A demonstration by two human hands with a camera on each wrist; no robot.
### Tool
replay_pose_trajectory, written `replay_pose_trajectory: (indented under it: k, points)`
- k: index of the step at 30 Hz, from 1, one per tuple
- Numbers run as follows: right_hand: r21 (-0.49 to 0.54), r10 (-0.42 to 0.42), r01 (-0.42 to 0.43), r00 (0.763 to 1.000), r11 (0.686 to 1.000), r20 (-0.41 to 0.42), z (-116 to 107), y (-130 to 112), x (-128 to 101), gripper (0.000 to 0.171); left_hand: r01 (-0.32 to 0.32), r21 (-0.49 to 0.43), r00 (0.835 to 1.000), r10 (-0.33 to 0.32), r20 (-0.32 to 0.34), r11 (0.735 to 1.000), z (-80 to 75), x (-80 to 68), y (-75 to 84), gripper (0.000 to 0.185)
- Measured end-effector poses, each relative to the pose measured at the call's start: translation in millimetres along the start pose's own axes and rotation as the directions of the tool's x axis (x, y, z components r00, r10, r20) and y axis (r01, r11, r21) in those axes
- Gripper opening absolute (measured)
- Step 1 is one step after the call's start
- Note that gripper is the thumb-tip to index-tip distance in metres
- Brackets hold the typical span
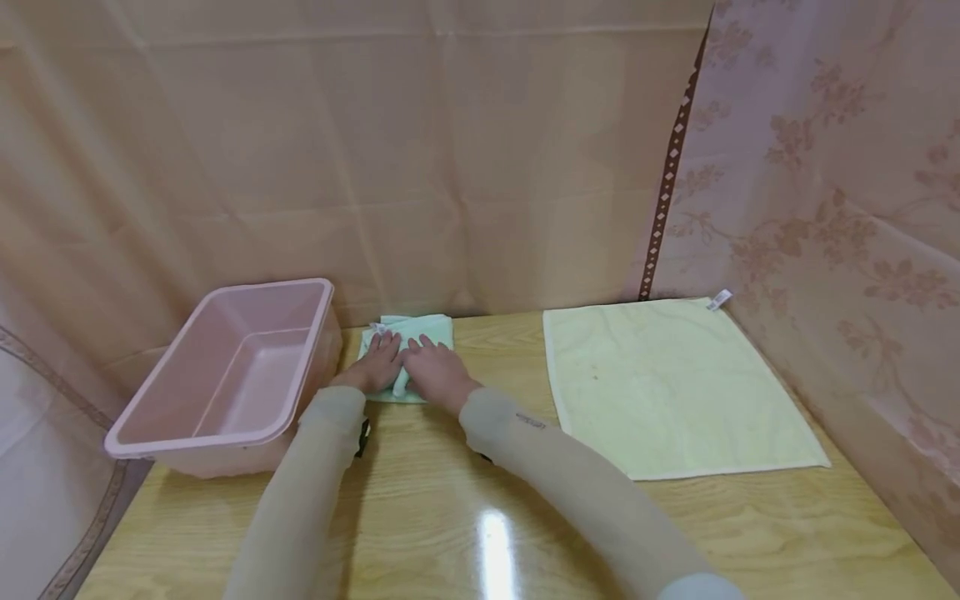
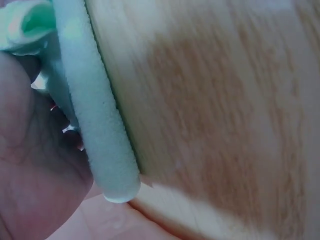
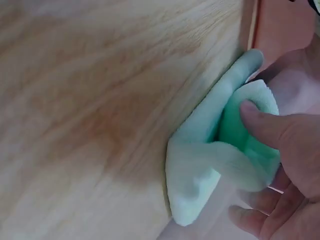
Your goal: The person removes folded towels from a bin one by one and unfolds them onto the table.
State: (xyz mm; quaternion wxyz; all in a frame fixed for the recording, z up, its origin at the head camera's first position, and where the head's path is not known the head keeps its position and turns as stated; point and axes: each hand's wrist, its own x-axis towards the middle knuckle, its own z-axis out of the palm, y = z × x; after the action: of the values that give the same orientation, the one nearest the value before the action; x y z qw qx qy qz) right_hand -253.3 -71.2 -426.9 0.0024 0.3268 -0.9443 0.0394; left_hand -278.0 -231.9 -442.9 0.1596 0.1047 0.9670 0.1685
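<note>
A small folded mint-green cloth point(image 1: 429, 326) lies on the wooden table point(image 1: 465, 517) near the back curtain. Both hands rest on it side by side. My left hand point(image 1: 378, 360) lies on its left half with the fingers straight. My right hand point(image 1: 433, 367) covers the right half. In the right wrist view my thumb point(image 3: 265, 125) tucks into a raised fold of the green cloth point(image 3: 200, 165), with the fingers beneath it. The left wrist view shows my palm point(image 2: 30, 170) against the green cloth's thick edge point(image 2: 95, 125).
A pink plastic tub point(image 1: 225, 375) stands just left of the hands, overhanging the table's left edge. A pale yellow towel point(image 1: 667, 383) lies spread flat on the right. Curtains close in the back and right sides.
</note>
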Motion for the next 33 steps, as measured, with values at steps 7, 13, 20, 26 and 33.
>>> replay_pose_trajectory:
  k: [7, 13, 20, 26, 33]
  points:
    - [-0.166, -0.027, 0.028, 1.000, 0.986, 0.007, 4.0, 6.7, -7.5, 0.022, -0.017, -0.022, 1.000, 0.017, -0.014, 1.000, 2.1, 0.6, 1.0, 0.069]
    - [-0.093, -0.036, 0.031, 0.998, 0.995, -0.050, 14.0, 18.5, -7.6, 0.020, -0.034, -0.017, 0.998, 0.033, -0.049, 0.999, 8.3, 2.1, 0.9, 0.070]
    - [0.245, 0.024, 0.006, 0.992, 0.970, -0.121, 9.0, 33.5, -9.9, 0.022, -0.046, -0.032, 0.995, 0.042, -0.093, 0.998, 15.4, 0.6, -5.1, 0.069]
    - [0.287, 0.059, -0.011, 0.986, 0.958, -0.159, 5.0, 50.3, -19.7, 0.026, -0.020, -0.044, 0.997, 0.017, -0.079, 0.999, 15.2, -1.0, -9.2, 0.074]
    - [0.216, 0.095, -0.057, 0.981, 0.975, -0.170, 0.8, 77.1, -35.8, 0.031, -0.019, -0.005, 0.997, 0.018, -0.070, 1.000, 11.7, -3.1, -6.7, 0.073]
